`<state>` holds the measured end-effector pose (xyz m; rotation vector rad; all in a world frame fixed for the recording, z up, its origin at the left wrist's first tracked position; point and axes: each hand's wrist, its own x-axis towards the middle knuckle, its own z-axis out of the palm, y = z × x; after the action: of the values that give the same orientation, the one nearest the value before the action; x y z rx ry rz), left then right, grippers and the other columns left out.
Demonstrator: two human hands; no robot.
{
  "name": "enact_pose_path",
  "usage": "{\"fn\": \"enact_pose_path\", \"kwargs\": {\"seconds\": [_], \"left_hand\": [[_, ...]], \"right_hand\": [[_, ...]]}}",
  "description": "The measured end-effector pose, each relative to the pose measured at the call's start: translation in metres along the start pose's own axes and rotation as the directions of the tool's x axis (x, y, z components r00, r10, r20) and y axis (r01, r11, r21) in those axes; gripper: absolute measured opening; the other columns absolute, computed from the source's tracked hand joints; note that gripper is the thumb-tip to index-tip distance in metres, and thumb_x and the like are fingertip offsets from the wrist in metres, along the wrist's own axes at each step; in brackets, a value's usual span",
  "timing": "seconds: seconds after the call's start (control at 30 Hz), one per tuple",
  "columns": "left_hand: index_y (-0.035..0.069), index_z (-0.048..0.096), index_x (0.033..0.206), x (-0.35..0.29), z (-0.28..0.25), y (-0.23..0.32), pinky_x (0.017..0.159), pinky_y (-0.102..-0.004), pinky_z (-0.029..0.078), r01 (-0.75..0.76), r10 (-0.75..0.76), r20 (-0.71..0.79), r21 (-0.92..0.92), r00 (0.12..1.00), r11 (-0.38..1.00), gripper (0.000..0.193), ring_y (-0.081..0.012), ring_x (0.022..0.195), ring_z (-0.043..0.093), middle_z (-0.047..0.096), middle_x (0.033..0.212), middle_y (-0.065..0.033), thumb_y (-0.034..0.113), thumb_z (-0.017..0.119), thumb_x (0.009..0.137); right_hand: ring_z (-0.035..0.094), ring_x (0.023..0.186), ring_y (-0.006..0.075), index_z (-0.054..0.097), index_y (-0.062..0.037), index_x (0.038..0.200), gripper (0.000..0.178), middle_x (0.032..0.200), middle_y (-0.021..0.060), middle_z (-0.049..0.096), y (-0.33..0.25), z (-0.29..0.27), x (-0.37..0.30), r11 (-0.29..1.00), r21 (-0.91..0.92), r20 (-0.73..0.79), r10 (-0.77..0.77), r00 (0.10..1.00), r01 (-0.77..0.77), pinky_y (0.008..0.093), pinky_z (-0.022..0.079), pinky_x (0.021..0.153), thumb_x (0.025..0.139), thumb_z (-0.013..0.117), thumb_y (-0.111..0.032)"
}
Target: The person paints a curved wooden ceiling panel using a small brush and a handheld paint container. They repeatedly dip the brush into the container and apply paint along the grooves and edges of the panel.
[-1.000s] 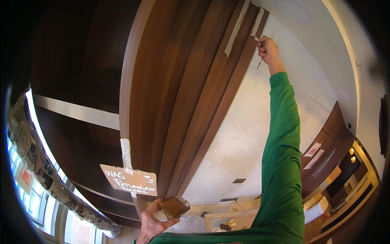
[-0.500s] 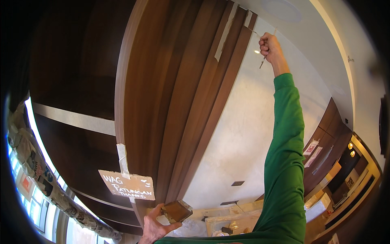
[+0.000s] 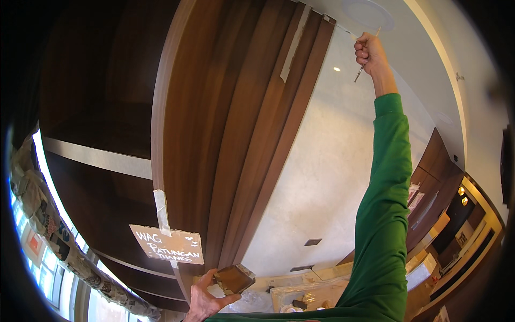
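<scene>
My right hand [image 3: 370, 52] is raised high near the ceiling, its fingers closed round a thin paintbrush [image 3: 360, 73]. The brush's handle points up and its metal-looking end points down. A narrow pale strip of tape [image 3: 347, 33] runs from the top corner of the brown ribbed wood panel [image 3: 236, 123] to this hand; the fingers hide where it ends. Low in the picture, my left hand [image 3: 204, 298] grips a small angular brown container [image 3: 234, 279] between thumb and fingers. What is inside it cannot be made out clearly.
Another pale tape strip [image 3: 295, 45] lies along the panel. A handwritten cardboard sign [image 3: 169, 244] hangs by tape on the dark shelving edge. Right of the panel is a pale wall [image 3: 306, 182]. Plastic-wrapped things [image 3: 249, 301] and a carton [image 3: 308, 295] lie below.
My right hand has moved up and to the right, away from the panel's top corner, with the brush. Less tape shows on that corner. My left hand stays nearly still.
</scene>
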<state>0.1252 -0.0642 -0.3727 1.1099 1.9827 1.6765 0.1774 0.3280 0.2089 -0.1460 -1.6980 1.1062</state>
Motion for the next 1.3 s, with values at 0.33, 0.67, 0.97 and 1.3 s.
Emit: {"fn": "enact_pose_path", "kwargs": {"seconds": [0.33,0.67,0.97,1.3], "left_hand": [[-0.007,0.057,0.128,0.002,-0.002,0.014,0.092,-0.0422,0.055,-0.133,0.135,-0.022,0.076,0.991,0.988,0.087,-0.0337,0.103,0.069,0.069,0.112,-0.0238,0.036,0.094,0.063],[-0.008,0.055,0.130,0.010,0.008,0.018,0.084,-0.0385,0.057,-0.205,0.207,-0.027,0.064,0.978,0.977,0.089,-0.0287,0.095,0.070,0.069,0.108,-0.0211,0.034,0.094,0.062],[-0.012,0.051,0.135,0.043,0.045,0.020,0.072,-0.0317,0.060,-0.133,0.133,-0.130,0.006,0.983,0.991,0.094,-0.0202,0.083,0.074,0.070,0.107,-0.0193,0.025,0.096,0.061],[-0.009,0.052,0.134,0.078,0.070,0.035,0.065,-0.0333,0.057,-0.163,0.177,-0.247,0.077,0.953,0.984,0.093,-0.0209,0.072,0.070,0.067,0.103,-0.0169,0.029,0.094,0.060]], "right_hand": [[0.032,0.043,0.0056,0.047,-0.0125,0.070,0.017,0.059,-0.0005,0.049,-0.002,-0.023,-0.065,0.969,-0.247,0.098,0.024,0.995,0.001,0.0234,0.021,0.039,0.080,0.059,-0.017],[0.051,0.055,0.0069,0.062,-0.0037,0.069,0.010,0.062,-0.0019,0.057,0.136,-0.071,-0.272,0.626,-0.780,0.288,0.349,0.892,0.006,0.0253,0.041,0.051,0.078,0.066,-0.003],[0.065,0.062,0.0344,0.060,-0.0066,0.076,0.020,0.069,0.0111,0.065,0.214,-0.035,-0.436,0.590,-0.649,0.754,0.415,0.509,0.480,0.0432,0.053,0.059,0.078,0.071,-0.023],[0.068,0.068,0.0356,0.065,-0.0080,0.086,0.020,0.075,0.0125,0.068,0.235,0.006,-0.470,0.737,-0.485,0.861,0.305,0.408,0.472,0.0477,0.054,0.062,0.080,0.069,-0.027]]}}
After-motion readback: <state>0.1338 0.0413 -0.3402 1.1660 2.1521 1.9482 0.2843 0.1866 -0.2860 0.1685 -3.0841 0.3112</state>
